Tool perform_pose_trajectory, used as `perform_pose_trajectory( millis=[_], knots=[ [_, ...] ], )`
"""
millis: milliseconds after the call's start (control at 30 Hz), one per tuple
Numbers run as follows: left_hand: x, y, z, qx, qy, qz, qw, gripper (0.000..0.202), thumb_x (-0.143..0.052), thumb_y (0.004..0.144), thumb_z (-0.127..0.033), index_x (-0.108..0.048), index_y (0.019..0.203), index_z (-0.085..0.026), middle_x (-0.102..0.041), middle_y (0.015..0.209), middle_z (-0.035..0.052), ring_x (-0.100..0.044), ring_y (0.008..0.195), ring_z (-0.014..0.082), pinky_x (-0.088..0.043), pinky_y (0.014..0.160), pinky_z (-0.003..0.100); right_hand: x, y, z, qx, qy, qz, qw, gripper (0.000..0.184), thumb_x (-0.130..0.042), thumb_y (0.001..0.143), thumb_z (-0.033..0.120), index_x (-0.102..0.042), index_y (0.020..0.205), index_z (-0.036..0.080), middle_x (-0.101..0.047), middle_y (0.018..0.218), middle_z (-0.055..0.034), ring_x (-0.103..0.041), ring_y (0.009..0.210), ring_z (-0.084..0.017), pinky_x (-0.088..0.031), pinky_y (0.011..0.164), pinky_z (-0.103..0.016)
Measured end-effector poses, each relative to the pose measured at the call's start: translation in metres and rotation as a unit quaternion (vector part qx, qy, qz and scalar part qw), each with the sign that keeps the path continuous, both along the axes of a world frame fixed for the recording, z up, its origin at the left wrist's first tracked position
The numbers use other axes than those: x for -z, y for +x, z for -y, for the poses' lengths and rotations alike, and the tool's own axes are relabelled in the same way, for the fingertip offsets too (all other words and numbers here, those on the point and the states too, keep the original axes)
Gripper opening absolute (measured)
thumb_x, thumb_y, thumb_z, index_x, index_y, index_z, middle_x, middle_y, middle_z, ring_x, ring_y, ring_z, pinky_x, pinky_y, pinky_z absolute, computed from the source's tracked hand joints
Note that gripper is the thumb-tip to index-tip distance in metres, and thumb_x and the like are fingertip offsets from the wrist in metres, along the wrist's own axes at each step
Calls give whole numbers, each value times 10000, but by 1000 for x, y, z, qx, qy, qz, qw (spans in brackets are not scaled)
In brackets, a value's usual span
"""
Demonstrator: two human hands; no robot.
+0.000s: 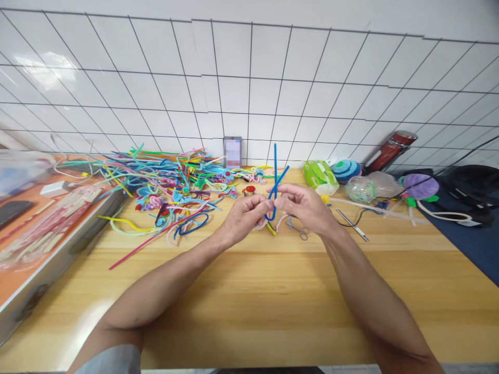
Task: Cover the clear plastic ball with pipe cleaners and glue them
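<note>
Wooden tabletop [249,301], left hand [245,216], right hand [305,208], each grip closed on blue pipe cleaner [276,184] (looped)

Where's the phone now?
Head view, slightly left of centre: the phone stands by the tiled wall, beyond the left hand, right of the big pipe cleaner pile.

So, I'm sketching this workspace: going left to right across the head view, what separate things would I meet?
White adapter → upright phone-like screen → bent blue pipe cleaner → green packet → blue striped round item → dark red flask → black bag-like item.
</note>
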State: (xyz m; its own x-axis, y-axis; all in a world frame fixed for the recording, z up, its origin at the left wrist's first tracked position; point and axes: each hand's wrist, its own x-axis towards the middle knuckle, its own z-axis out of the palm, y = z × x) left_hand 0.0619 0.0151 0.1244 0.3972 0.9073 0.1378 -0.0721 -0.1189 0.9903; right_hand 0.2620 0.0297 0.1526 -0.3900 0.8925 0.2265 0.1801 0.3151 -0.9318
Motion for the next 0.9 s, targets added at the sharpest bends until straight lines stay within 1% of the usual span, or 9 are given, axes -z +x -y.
perform_pose_trajectory(
  millis=[67, 133, 200, 267, 333, 400, 600, 800, 900],
  knots=[
    [4, 1, 0, 22, 2, -25, 999, 618, -751, 883, -728, -569, 665, -179, -515, 535, -50, -375, 477, 51, -282, 480, 200, 0, 2, -4, 3, -15, -53, 998, 506, -856, 840, 673, -777, 927, 181, -513, 605, 67, -445, 569, -107, -341, 536, -269],
    [7, 2, 0, 39, -13, -32, 999, 611, -771, 883, -706, -569, 658, -175, -518, 537, -47, -369, 476, 48, -265, 471, 194, 2, 2, -7, 19, -26, -94, 995, 555, -859, 809, 736, -756, 835, 191, -521, 598, 56, -448, 569, -109, -346, 538, -273],
    [9, 4, 0, 59, -67, 10, 996, 584, -798, 861, -714, -606, 733, -177, -534, 545, -52, -359, 454, 49, -240, 439, 194, 4, 2, -11, 46, -33, -123, 991, 581, -885, 762, 761, -715, 755, 206, -557, 605, 39, -453, 566, -110, -367, 545, -277],
    [10, 6, 1, 81, -135, 87, 984, 572, -854, 814, -708, -627, 832, -183, -581, 587, -48, -377, 442, 53, -235, 416, 190, 5, 2, -13, 72, -35, -141, 987, 579, -900, 740, 761, -689, 733, 222, -608, 641, 21, -470, 580, -117, -405, 562, -283],
    [9, 7, 1, 106, -182, 144, 967, 573, -919, 771, -664, -639, 891, -179, -628, 656, -37, -417, 442, 49, -262, 414, 182, 4, 3, -14, 93, -32, -153, 983, 570, -903, 729, 767, -690, 753, 239, -636, 671, 12, -494, 603, -130, -438, 575, -288],
    [9, 8, 2, 136, -205, 168, 955, 568, -967, 751, -610, -656, 924, -167, -663, 726, -27, -461, 439, 39, -314, 428, 181, 3, 4, -14, 102, -33, -161, 981, 570, -907, 718, 777, -700, 777, 249, -629, 665, 15, -503, 614, -139, -452, 578, -290],
    [18, 10, 3, 198, -200, 195, 940, 538, -974, 794, -566, -631, 881, -160, -777, 953, 57, -608, 512, 57, -465, 520, 199, 3, 8, -14, 76, -36, -173, 981, 557, -921, 734, 750, -723, 798, 233, -650, 681, 14, -504, 596, -121, -447, 569, -273],
    [25, 9, 2, 238, -200, 175, 934, 559, -980, 792, -563, -611, 829, -145, -830, 955, 113, -661, 531, 82, -502, 567, 212, 3, 10, -14, 60, -31, -160, 985, 593, -907, 722, 784, -724, 772, 222, -663, 699, 4, -505, 589, -120, -443, 557, -273],
    [27, 8, 3, 240, -205, 173, 933, 554, -1002, 769, -533, -611, 812, -144, -822, 893, 89, -654, 519, 85, -484, 543, 209, 1, 10, -13, 48, -36, -157, 986, 606, -919, 700, 790, -734, 762, 217, -650, 686, 9, -494, 580, -117, -436, 550, -274]
  ],
)
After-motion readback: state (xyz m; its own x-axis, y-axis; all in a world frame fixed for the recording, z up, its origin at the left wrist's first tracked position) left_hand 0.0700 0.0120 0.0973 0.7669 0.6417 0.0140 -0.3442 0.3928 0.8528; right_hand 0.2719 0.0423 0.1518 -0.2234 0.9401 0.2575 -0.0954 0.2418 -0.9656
